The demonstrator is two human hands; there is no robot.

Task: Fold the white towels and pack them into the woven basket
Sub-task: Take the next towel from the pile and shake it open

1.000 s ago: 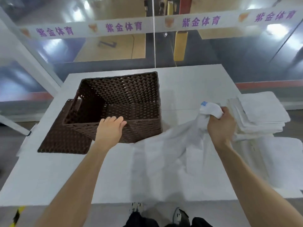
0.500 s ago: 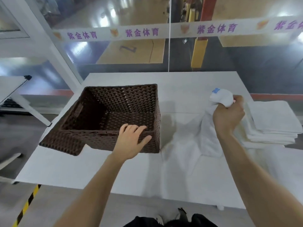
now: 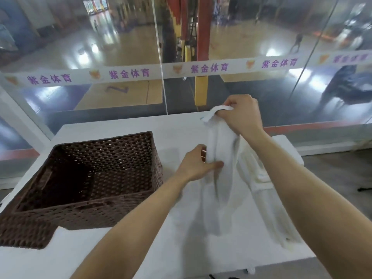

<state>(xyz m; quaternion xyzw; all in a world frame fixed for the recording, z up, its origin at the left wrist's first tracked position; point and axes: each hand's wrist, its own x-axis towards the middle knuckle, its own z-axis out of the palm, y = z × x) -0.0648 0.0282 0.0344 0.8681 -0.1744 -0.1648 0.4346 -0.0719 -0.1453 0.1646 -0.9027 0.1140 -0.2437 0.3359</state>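
Both hands grasp one white towel (image 3: 223, 178): right hand (image 3: 241, 117) clenched on its raised top corner, left hand (image 3: 197, 164) pinching the hanging cloth below. Best to run the left hand along the edge to the next corner, then spread it flat. Left of them sits the woven basket (image 3: 120, 198).

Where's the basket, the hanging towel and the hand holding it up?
woven basket (image 3: 100, 214), head view, front wall.
hanging towel (image 3: 225, 146), head view, its middle.
right hand (image 3: 241, 117), head view, back of hand.
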